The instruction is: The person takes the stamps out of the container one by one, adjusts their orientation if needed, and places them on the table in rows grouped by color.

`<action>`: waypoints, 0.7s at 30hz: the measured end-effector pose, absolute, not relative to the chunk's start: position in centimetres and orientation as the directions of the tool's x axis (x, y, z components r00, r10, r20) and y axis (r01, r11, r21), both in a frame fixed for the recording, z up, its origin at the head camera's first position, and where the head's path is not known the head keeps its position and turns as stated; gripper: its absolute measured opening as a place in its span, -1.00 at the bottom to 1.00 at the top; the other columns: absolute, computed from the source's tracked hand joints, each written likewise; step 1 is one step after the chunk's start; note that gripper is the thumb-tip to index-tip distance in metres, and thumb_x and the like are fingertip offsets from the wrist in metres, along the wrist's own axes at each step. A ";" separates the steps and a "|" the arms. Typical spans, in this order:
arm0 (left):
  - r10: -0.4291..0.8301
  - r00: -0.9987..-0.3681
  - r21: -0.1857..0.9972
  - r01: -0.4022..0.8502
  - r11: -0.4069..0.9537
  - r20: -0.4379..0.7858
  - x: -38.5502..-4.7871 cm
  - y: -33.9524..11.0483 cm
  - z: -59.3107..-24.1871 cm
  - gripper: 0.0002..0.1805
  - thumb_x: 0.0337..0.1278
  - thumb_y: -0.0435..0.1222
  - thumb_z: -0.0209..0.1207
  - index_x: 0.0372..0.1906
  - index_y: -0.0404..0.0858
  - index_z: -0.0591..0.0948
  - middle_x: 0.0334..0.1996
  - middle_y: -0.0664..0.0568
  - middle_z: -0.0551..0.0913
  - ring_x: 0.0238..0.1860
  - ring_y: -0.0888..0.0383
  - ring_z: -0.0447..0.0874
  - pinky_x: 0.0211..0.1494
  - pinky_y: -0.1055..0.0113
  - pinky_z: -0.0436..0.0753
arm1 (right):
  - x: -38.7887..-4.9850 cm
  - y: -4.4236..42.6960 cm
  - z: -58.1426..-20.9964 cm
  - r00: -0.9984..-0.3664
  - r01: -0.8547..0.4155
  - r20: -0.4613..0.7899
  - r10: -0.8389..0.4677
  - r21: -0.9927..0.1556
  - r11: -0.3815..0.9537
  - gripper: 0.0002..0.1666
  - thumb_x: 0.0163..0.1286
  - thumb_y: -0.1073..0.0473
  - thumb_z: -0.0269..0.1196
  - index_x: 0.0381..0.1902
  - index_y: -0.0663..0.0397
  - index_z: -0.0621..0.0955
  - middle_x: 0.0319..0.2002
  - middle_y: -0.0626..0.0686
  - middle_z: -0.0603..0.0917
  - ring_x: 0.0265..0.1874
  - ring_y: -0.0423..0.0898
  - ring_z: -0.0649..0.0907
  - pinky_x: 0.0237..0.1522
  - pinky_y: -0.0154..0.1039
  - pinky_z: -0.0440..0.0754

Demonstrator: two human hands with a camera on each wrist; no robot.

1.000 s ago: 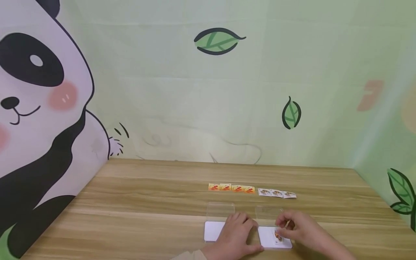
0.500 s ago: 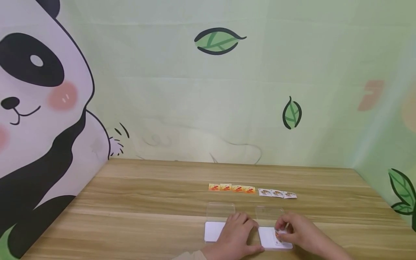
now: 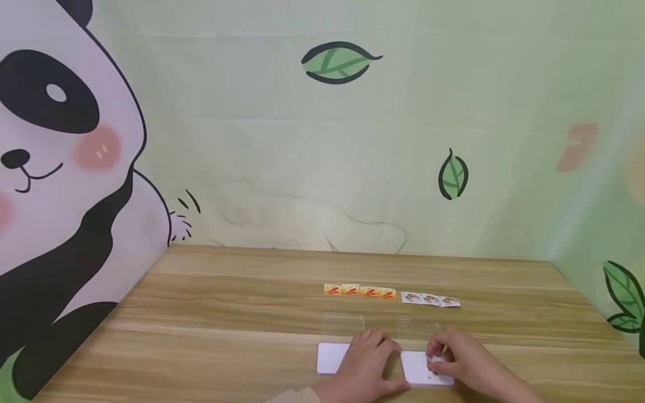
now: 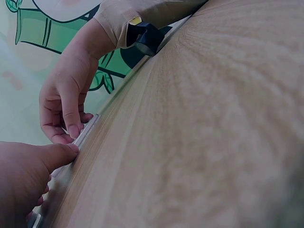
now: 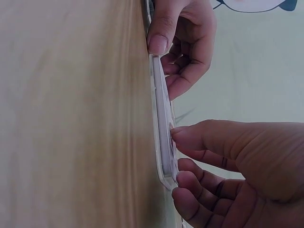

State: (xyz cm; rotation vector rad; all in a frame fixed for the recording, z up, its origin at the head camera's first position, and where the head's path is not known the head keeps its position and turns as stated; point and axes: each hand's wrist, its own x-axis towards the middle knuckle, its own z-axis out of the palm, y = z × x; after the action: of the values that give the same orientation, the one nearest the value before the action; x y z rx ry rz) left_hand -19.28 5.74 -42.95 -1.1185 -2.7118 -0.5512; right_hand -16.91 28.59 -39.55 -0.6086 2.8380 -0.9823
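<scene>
In the head view, a flat white case with its clear lid folded back lies on the table. My left hand holds its left end, thumb at the near corner and fingers at the far one. On the case's right half is a small white picture sticker, partly covered by my right hand. Thumb and forefinger pinch the sticker against the white surface; the right wrist view shows the thumb touching it at the case's edge. My left hand hides part of a second white case.
Behind the cases runs a row of yellow and red stickers, with white picture stickers to their right. The second case also has a clear lid folded back. A printed cloth stands behind the wooden table.
My right thumb and fingers have closed in over the picture sticker, covering more of it. The left hand and both cases have stayed in place.
</scene>
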 end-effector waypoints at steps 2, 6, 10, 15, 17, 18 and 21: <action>0.648 -0.711 0.277 0.704 0.655 0.275 -19.3 5.7 -43.0 -0.47 -0.04 0.20 0.29 -0.02 0.00 0.59 -0.13 0.24 0.48 -0.05 0.29 0.38 0.17 0.32 0.41 | -16.9 28.6 -39.5 -0.922 -0.330 0.046 -0.384 -0.612 0.719 -0.84 0.17 0.18 0.37 -0.37 0.04 0.57 -0.40 -0.08 0.52 -0.50 -0.39 0.38 -0.48 -0.43 0.41; 0.648 -0.712 0.279 0.702 0.655 0.272 -19.3 5.8 -42.9 -0.47 -0.04 0.20 0.29 -0.01 0.01 0.59 -0.12 0.23 0.48 -0.04 0.29 0.38 0.18 0.32 0.41 | -16.9 28.6 -39.5 -0.923 -0.327 0.045 -0.382 -0.615 0.718 -0.82 0.16 0.17 0.37 -0.36 0.04 0.56 -0.40 -0.08 0.52 -0.50 -0.39 0.38 -0.48 -0.43 0.41; 0.648 -0.712 0.280 0.702 0.655 0.271 -19.3 5.7 -42.9 -0.47 -0.04 0.21 0.29 -0.01 0.01 0.59 -0.12 0.23 0.49 -0.04 0.29 0.38 0.17 0.32 0.41 | -16.9 28.5 -39.6 -0.926 -0.324 0.048 -0.374 -0.611 0.722 -0.81 0.16 0.17 0.37 -0.36 0.03 0.55 -0.41 -0.09 0.51 -0.50 -0.39 0.39 -0.49 -0.43 0.41; 0.649 -0.712 0.284 0.702 0.653 0.268 -19.3 5.7 -42.9 -0.47 -0.04 0.20 0.29 -0.02 0.00 0.59 -0.11 0.23 0.49 -0.03 0.29 0.39 0.18 0.32 0.41 | -16.9 28.4 -39.6 -0.930 -0.319 0.052 -0.363 -0.603 0.731 -0.82 0.16 0.20 0.36 -0.35 0.03 0.54 -0.41 -0.09 0.50 -0.50 -0.39 0.38 -0.49 -0.43 0.41; 0.649 -0.711 0.283 0.703 0.652 0.272 -19.3 5.7 -42.9 -0.48 -0.04 0.20 0.29 -0.03 0.00 0.59 -0.12 0.23 0.49 -0.03 0.29 0.39 0.16 0.33 0.41 | -16.9 28.4 -39.6 -0.930 -0.323 0.057 -0.364 -0.602 0.731 -0.83 0.16 0.22 0.35 -0.35 0.04 0.54 -0.41 -0.09 0.50 -0.49 -0.39 0.38 -0.49 -0.43 0.41; 0.649 -0.710 0.281 0.705 0.652 0.275 -19.3 5.7 -42.9 -0.48 -0.04 0.20 0.29 -0.03 0.00 0.59 -0.12 0.24 0.49 -0.04 0.29 0.39 0.15 0.34 0.41 | -16.9 28.4 -39.7 -0.930 -0.322 0.058 -0.363 -0.602 0.731 -0.83 0.17 0.22 0.34 -0.35 0.04 0.53 -0.41 -0.09 0.50 -0.49 -0.39 0.38 -0.49 -0.43 0.41; 0.649 -0.706 0.275 0.708 0.650 0.284 -19.3 5.7 -43.0 -0.48 -0.05 0.20 0.29 -0.04 0.00 0.59 -0.13 0.23 0.49 -0.04 0.29 0.39 0.11 0.36 0.41 | -16.9 28.4 -39.7 -0.930 -0.326 0.065 -0.361 -0.599 0.732 -0.84 0.17 0.23 0.34 -0.36 0.03 0.53 -0.42 -0.10 0.50 -0.49 -0.39 0.38 -0.50 -0.43 0.42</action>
State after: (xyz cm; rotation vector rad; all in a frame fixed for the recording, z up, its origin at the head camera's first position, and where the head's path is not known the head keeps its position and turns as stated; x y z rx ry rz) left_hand -19.27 5.72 -42.97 -1.1217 -2.7061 -0.5540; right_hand -16.94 28.43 -39.69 -0.5703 2.8709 -0.9764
